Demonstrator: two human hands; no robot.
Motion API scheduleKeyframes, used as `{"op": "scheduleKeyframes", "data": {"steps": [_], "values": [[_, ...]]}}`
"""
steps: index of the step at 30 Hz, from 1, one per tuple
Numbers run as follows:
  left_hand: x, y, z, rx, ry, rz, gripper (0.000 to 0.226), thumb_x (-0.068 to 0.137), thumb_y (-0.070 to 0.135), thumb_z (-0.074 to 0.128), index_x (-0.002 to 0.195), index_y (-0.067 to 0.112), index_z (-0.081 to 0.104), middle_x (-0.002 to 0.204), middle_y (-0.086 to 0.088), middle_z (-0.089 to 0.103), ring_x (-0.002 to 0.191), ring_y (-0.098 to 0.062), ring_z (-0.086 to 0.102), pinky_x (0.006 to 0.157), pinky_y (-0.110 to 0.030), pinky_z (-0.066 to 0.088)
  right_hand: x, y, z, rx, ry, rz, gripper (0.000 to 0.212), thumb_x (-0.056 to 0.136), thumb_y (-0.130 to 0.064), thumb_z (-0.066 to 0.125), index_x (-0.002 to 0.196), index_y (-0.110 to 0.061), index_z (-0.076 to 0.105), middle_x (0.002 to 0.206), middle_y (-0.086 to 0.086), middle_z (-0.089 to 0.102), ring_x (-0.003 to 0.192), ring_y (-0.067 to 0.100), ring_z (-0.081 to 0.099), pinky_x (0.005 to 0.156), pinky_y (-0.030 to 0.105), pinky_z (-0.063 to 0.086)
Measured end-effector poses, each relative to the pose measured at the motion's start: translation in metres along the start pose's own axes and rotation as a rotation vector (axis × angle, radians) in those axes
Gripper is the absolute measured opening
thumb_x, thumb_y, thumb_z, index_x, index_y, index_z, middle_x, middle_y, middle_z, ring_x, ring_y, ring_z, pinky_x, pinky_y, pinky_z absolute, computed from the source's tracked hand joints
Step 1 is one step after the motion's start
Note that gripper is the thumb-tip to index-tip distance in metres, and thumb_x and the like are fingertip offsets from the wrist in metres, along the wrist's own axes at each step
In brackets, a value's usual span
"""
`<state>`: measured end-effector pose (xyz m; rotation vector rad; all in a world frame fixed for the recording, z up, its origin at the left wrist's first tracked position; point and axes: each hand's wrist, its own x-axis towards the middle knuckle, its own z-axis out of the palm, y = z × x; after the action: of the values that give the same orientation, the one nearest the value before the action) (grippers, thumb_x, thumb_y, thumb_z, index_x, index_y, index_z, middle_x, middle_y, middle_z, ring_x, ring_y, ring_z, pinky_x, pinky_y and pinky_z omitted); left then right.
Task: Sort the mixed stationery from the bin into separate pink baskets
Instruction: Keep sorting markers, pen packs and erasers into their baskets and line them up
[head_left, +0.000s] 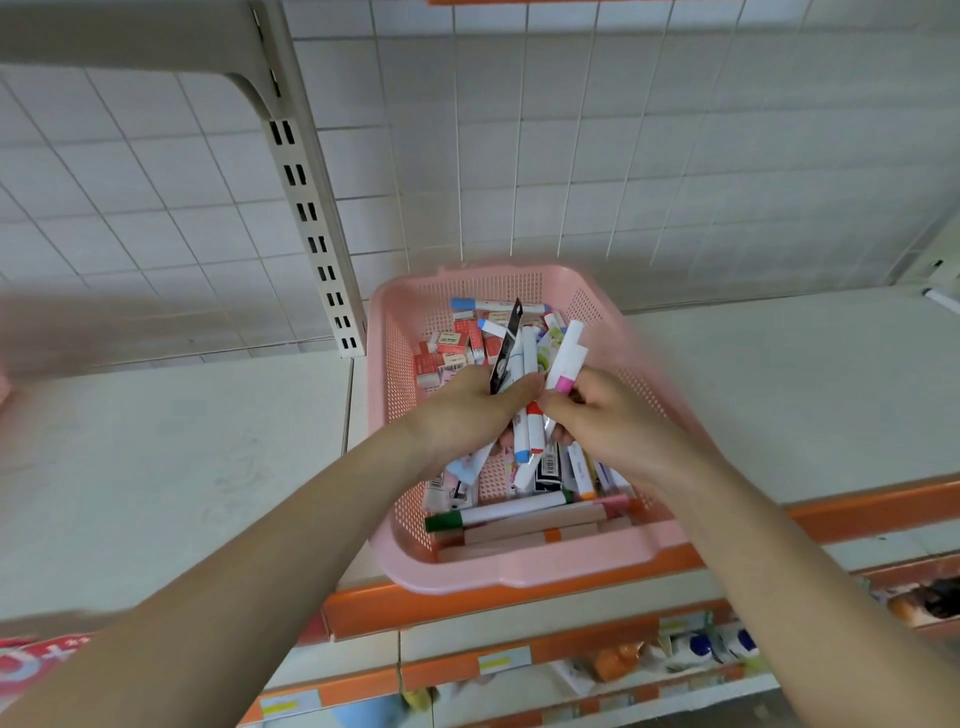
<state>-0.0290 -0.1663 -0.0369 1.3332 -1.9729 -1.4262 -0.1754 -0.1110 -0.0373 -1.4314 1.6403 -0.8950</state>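
Resting on a smooth cream shelf (156, 467), a rectangular pink basket (519, 571) of perforated plastic holds the mixed stationery. Above the basket's middle, the left hand (467, 410) grips a bundle of cylindrical white markers (529, 351) and one flat, pointed black strip (506, 345), fingers curled tight. Just beside it, the right hand (608, 415) pinches a white marker with a pink band (566, 361). Boxy erasers (447, 348) lie at the basket's far-left end. A green-capped marker (498, 512) lies along its near wall.
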Motion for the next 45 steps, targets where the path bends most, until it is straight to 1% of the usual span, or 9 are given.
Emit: {"op": "scheduleKeyframes", "data": {"steps": [5,13,19,21,23,29,35,42,45], "values": [[0.000,0.002,-0.001,-0.005,-0.013,-0.044,0.038,0.100,0.042,0.054,0.073,0.016,0.055,0.051,0.005,0.055,0.044,-0.005,0.048,0.046,-0.020,0.035,0.000,0.000,-0.001,-0.032,-0.010,0.005,0.011,0.091,-0.020,0.052,0.092,-0.009,0.055,0.083,0.017,0.059,0.076,0.020,0.060,0.082,0.057,0.052],[-0.002,0.005,-0.004,-0.019,-0.020,-0.076,0.030,0.094,0.030,0.064,0.073,0.018,0.046,0.046,0.012,0.041,0.040,-0.003,0.040,0.038,-0.016,0.029,0.002,0.000,-0.001,0.121,0.052,0.062,0.034,0.076,-0.033,0.056,0.100,-0.011,0.065,0.089,0.017,0.066,0.073,0.014,0.057,0.073,0.040,0.051],[-0.001,0.004,-0.008,-0.016,0.004,-0.123,0.069,0.078,0.056,0.068,0.122,0.003,0.060,0.078,-0.016,0.058,0.072,-0.026,0.059,0.059,-0.027,0.041,0.004,0.003,-0.007,0.190,0.135,0.022,0.018,0.096,-0.017,0.057,0.090,-0.008,0.071,0.069,0.003,0.066,0.063,0.010,0.058,0.064,0.023,0.051],[0.001,0.003,-0.009,-0.047,0.049,-0.125,0.084,0.064,0.066,0.069,0.125,0.008,0.060,0.115,-0.028,0.060,0.093,-0.038,0.065,0.080,-0.041,0.057,0.004,0.003,-0.010,0.247,0.162,0.019,0.024,0.099,-0.021,0.057,0.087,-0.005,0.070,0.068,0.006,0.066,0.063,0.014,0.060,0.063,0.026,0.050],[0.005,-0.001,-0.011,-0.128,0.077,-0.131,0.091,0.052,0.069,0.072,0.122,0.013,0.063,0.109,-0.018,0.070,0.108,-0.042,0.064,0.095,-0.053,0.052,0.003,0.004,-0.011,0.292,0.164,0.024,0.027,0.099,-0.027,0.057,0.084,-0.010,0.072,0.067,0.007,0.067,0.060,0.017,0.061,0.061,0.030,0.048],[-0.010,0.009,-0.021,-0.253,0.164,-0.142,0.058,0.080,0.053,0.071,0.115,0.009,0.059,0.063,0.003,0.050,0.055,-0.011,0.047,0.054,-0.025,0.043,-0.005,-0.003,-0.010,0.187,0.165,0.055,0.057,0.084,-0.065,0.050,0.093,-0.012,0.070,0.069,0.016,0.065,0.058,0.024,0.046,0.066,0.040,0.041],[-0.056,0.000,-0.056,-0.269,0.186,-0.129,0.037,0.091,0.044,0.061,0.085,0.010,0.048,0.047,0.006,0.030,0.038,-0.011,0.028,0.041,-0.018,0.026,-0.010,-0.054,0.023,0.495,0.104,0.035,0.024,0.097,-0.002,0.042,0.101,0.013,0.060,0.064,0.012,0.063,0.048,0.014,0.043,0.052,0.030,0.024],[-0.150,-0.053,-0.156,-0.337,0.335,-0.147,0.047,0.093,0.043,0.057,0.103,-0.003,0.061,0.057,-0.003,0.047,0.043,-0.015,0.036,0.039,-0.016,0.027,-0.033,-0.131,0.144,0.496,-0.012,-0.063,0.024,0.098,-0.007,0.050,0.084,-0.008,0.069,0.075,0.011,0.068,0.051,0.009,0.046,0.054,0.023,0.037],[-0.198,-0.083,-0.204,-0.328,0.437,-0.158,0.040,0.096,0.039,0.056,0.080,0.003,0.062,0.046,0.002,0.047,0.043,-0.015,0.039,0.039,-0.017,0.027,-0.042,-0.167,0.213,0.516,-0.085,-0.081,0.021,0.100,-0.010,0.051,0.092,-0.010,0.071,0.074,0.006,0.069,0.058,0.013,0.048,0.057,0.023,0.040]]}}
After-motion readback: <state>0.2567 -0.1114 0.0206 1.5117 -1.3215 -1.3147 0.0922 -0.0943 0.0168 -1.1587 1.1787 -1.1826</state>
